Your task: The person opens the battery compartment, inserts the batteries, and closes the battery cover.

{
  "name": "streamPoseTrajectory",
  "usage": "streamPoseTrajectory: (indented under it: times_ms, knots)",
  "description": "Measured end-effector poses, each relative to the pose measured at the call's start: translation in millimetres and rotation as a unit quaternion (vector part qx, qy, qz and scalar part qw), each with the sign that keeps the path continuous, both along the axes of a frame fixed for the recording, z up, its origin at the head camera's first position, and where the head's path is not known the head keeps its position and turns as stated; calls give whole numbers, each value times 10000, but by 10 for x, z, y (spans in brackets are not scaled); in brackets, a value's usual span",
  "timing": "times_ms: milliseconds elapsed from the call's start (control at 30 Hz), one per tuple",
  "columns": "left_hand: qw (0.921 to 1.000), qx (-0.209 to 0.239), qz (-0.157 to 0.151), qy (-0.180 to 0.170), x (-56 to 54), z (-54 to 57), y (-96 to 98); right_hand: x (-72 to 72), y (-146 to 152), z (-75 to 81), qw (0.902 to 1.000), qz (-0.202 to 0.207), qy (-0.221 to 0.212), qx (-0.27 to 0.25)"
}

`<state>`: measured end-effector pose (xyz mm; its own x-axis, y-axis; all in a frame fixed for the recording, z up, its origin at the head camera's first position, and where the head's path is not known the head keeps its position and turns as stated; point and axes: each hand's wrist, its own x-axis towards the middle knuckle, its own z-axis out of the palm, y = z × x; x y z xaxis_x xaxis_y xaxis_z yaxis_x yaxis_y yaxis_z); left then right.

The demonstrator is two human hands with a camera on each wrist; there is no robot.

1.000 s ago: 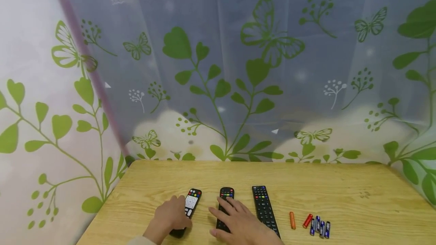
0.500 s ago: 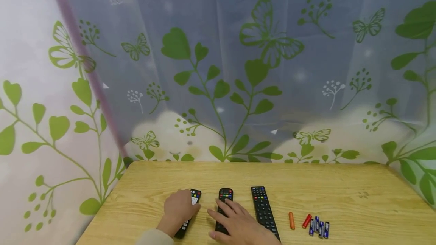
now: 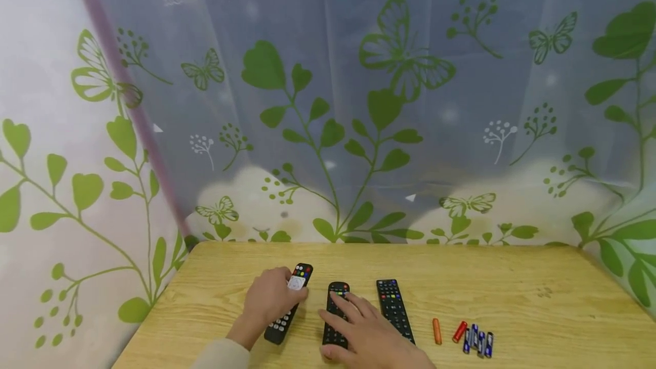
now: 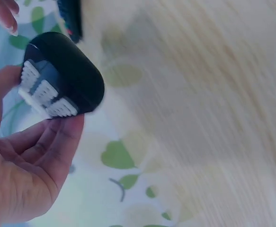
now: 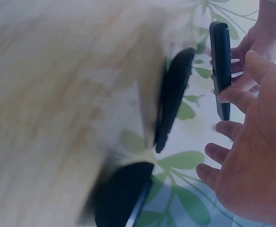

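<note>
My left hand (image 3: 270,299) grips a black remote control (image 3: 277,332) with white keys and a pale pad near its top. In the left wrist view this remote (image 4: 69,68) stands up off the table, fingers along one side and thumb on the other. My right hand (image 3: 371,332), fingers spread and straight, is over a second black remote (image 3: 331,305) lying on the table. The right wrist view shows its fingers (image 5: 216,153) apart from that remote (image 5: 173,97). A third, longer black remote (image 3: 393,303) lies to the right, its lower end partly hidden by the right hand.
Right of the remotes lie an orange battery (image 3: 437,331), a red battery (image 3: 459,331) and several blue batteries (image 3: 480,341) in a cluster. The wooden table (image 3: 512,283) ends at a patterned curtain (image 3: 328,147) with green leaves and butterflies.
My left hand has shifted its grip up the left remote and raised it from the table, moving it forward and slightly right. The right hand stays nearly in place over the middle remote.
</note>
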<state>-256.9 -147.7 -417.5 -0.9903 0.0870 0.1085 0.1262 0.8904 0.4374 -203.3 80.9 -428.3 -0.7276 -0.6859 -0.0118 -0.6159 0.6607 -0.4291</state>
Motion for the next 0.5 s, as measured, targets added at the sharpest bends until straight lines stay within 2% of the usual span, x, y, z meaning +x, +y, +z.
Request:
streamPoseTrajectory:
  times_ms: [200, 333, 500]
  knots:
    - [9954, 948, 48, 151, 5, 92, 104, 58, 118, 99, 9994, -215, 217, 159]
    - [9875, 1561, 160, 177, 3, 102, 150, 88, 199, 116, 9993, -292, 213, 37]
    - [9775, 2082, 222, 242, -14, 101, 198, 139, 262, 139, 9982, -236, 535, -124]
